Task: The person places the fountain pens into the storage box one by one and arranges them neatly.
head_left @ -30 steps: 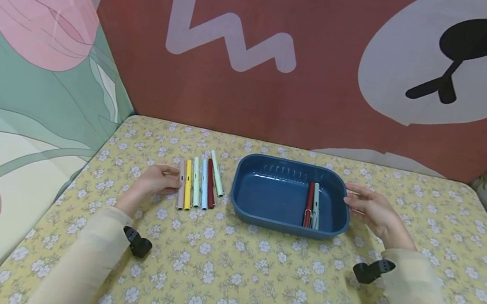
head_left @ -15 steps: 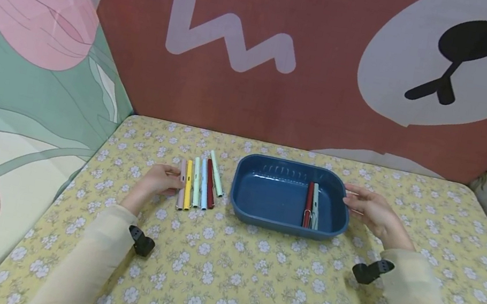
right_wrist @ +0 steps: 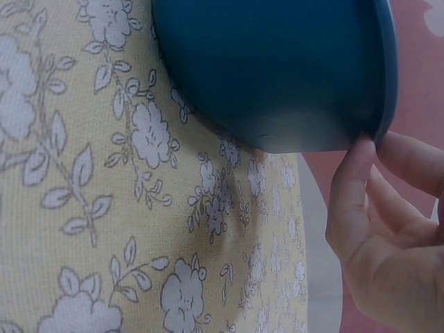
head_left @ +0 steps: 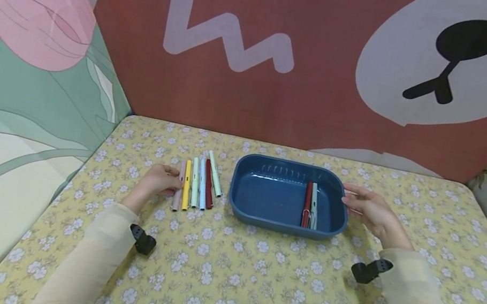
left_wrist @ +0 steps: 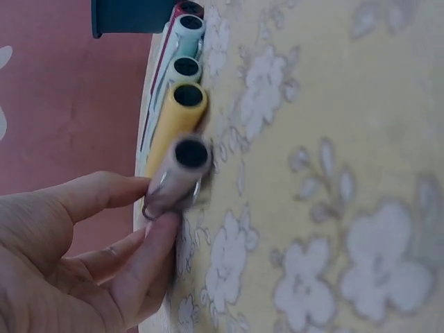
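Observation:
My left hand pinches a mauve pen between thumb and fingers at the left end of a row of pens. Beside it on the cloth lie a yellow pen, pale green pens, a light blue pen and a dark red pen. My right hand grips the right rim of a blue plastic basin, fingertips at the edge. Inside the basin, toward its right side, a red pen and a grey-green pen lie side by side.
A yellow floral cloth covers the table. Behind the table hangs a reddish-brown printed backdrop, with a floral one at the left. Each wrist carries a small black camera, such as the left camera.
The mauve pen has shifted slightly left and toward me in my left hand, and its gap from the yellow pen has widened. My right hand stays on the basin rim.

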Tool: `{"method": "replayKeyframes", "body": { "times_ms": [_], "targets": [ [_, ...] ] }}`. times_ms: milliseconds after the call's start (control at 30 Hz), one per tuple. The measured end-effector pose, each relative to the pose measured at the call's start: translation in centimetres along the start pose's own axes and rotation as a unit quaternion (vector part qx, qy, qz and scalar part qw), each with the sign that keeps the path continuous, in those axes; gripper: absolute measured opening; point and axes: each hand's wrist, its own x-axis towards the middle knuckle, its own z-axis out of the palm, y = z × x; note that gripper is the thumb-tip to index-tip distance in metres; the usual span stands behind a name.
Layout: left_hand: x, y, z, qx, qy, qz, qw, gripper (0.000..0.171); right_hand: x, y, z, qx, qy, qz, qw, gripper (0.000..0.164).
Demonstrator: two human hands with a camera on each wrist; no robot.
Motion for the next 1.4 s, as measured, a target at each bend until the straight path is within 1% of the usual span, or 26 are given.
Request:
{"method": "replayKeyframes", "body": {
  "times_ms": [200, 400, 733, 933, 1133, 1200, 1267, 1400],
  "targets": [
    [0.0, 0.2, 0.0, -0.004, 0.003, -0.004, 1.0, 0.056, 0.0, -0.2, 0.0, 0.0, 0.0, 0.002, 1.0, 0.065],
    [0.1, -0.2, -0.2, 0.003, 0.009, -0.009, 0.9999, 0.054, 0.0, -0.3, 0.1, -0.001, -0.003, 0.003, 1.0, 0.066],
    [0.2, -0.5, -0.8, -0.036, 0.014, -0.025, 0.9989, 0.056, 0.0, -0.5, 0.3, -0.006, 0.001, 0.005, 1.0, 0.065],
    [-0.2, -0.4, -1.7, -0.055, 0.003, -0.019, 0.9983, 0.057, -0.1, -0.4, 0.2, -0.014, 0.002, 0.005, 1.0, 0.065],
    [-0.9, -0.1, -2.6, -0.058, 0.003, -0.012, 0.9982, 0.055, -0.2, -0.3, 0.3, -0.012, 0.006, 0.005, 1.0, 0.064],
    [-1.2, 0.2, -2.7, -0.066, 0.002, -0.008, 0.9978, 0.055, -0.2, -0.3, 0.3, -0.012, 0.007, 0.004, 1.0, 0.064],
    [-1.5, 0.5, -2.9, -0.077, -0.001, -0.002, 0.997, 0.056, -0.2, -0.3, 0.3, -0.013, 0.007, 0.004, 1.0, 0.064],
    [-2.2, 1.1, -3.2, -0.103, -0.019, 0.026, 0.9942, 0.057, -0.2, -0.2, 0.2, -0.015, 0.006, 0.004, 1.0, 0.064]
  ]
}}
